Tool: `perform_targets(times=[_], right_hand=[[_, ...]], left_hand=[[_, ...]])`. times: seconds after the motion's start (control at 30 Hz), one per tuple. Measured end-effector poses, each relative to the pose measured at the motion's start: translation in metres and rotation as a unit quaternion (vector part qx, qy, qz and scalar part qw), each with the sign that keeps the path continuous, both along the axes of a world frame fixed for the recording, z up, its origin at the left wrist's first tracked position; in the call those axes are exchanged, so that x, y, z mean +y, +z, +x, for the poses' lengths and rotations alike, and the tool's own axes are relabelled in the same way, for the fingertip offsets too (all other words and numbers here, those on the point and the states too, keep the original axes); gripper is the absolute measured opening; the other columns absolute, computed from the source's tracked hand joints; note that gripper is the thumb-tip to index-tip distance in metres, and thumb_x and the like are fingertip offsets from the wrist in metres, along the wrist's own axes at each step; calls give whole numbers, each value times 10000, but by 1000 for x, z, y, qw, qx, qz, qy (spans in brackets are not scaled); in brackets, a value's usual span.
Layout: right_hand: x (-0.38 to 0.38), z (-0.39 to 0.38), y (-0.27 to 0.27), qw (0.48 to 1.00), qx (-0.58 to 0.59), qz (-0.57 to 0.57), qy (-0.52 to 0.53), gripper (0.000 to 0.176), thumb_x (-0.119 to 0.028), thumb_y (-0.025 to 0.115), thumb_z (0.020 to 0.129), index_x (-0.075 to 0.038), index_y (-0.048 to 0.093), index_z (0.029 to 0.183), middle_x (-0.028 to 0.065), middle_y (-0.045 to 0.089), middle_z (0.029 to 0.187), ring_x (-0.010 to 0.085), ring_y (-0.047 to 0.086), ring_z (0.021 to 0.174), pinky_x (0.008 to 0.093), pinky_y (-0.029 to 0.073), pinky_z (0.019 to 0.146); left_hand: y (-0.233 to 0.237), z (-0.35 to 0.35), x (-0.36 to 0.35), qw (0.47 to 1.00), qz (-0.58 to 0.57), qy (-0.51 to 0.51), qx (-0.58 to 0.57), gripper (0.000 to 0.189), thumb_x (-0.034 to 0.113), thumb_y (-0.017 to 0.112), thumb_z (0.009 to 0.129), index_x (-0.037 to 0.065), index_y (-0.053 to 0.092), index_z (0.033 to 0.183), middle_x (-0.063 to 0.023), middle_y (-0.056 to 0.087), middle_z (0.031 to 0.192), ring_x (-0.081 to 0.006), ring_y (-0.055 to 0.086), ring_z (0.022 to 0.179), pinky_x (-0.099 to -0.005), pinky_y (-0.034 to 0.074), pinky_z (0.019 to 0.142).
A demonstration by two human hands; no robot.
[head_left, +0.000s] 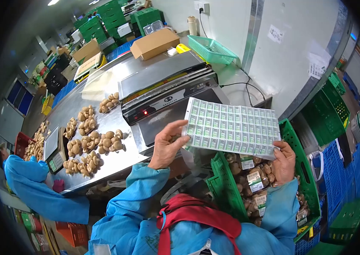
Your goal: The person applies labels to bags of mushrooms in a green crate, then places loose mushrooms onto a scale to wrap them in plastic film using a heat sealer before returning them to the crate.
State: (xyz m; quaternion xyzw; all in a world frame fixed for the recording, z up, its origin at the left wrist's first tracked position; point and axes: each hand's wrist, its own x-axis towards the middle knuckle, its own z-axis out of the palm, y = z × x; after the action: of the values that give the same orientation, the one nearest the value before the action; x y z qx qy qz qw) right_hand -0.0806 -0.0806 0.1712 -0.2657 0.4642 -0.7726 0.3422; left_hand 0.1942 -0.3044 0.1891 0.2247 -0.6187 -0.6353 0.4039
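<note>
A white sheet of small green-printed labels [232,127] is stretched between my two hands, tilted above a green crate [311,187]. My left hand [166,146] pinches its left edge between thumb and fingers. At the lower right corner, my right hand [283,163] grips the sheet with the thumb on top. Under the sheet, the crate holds several packs of mushrooms [255,179] with printed labels; the sheet and my right arm hide part of them. Left of the sheet stands a steel sealing machine [167,95] with a lit red light.
Several clusters of mushrooms [89,142] lie on the steel table [124,157], near a small scale [55,148]. A co-worker in blue sleeves [39,187] is at the left. A cardboard box [155,43] and a light green basket [212,50] stand behind the machine. Blue crates [341,174] are stacked right.
</note>
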Motion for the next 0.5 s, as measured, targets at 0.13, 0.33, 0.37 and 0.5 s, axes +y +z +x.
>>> perform_targets(times=[0.13, 0.33, 0.37, 0.5], right_hand=[[0, -5, -2, 999, 8, -12, -49, 179, 58, 556, 822, 31, 600, 993, 122, 634, 999, 162, 600, 901, 292, 457, 855], [-10, 14, 28, 990, 118, 26, -75, 259, 59, 541, 825, 37, 560, 1082, 133, 596, 1088, 160, 591, 944, 293, 460, 874], [-12, 21, 41, 991, 119, 40, -51, 297, 75, 532, 807, 59, 534, 1103, 115, 568, 1096, 150, 559, 987, 287, 425, 906], [-15, 21, 44, 969, 211, 94, -84, 226, 78, 564, 763, 37, 554, 985, 93, 544, 1056, 148, 528, 977, 263, 392, 903]], left_hand=[[8, 7, -1, 996, -34, -65, -58, 323, 26, 663, 814, 30, 597, 1130, -57, 647, 1041, -108, 586, 933, -252, 459, 847], [38, 14, -5, 949, -279, 27, -142, 404, 44, 715, 730, 35, 598, 1116, -107, 653, 1040, -234, 625, 984, -372, 400, 1006], [48, 15, -4, 930, -327, 22, -168, 457, 44, 732, 696, 65, 595, 1132, -127, 644, 1055, -300, 591, 1055, -387, 410, 989], [45, 20, -9, 914, -353, 40, -199, 389, 39, 742, 678, 83, 638, 1050, -122, 648, 989, -289, 601, 1011, -360, 442, 928]])
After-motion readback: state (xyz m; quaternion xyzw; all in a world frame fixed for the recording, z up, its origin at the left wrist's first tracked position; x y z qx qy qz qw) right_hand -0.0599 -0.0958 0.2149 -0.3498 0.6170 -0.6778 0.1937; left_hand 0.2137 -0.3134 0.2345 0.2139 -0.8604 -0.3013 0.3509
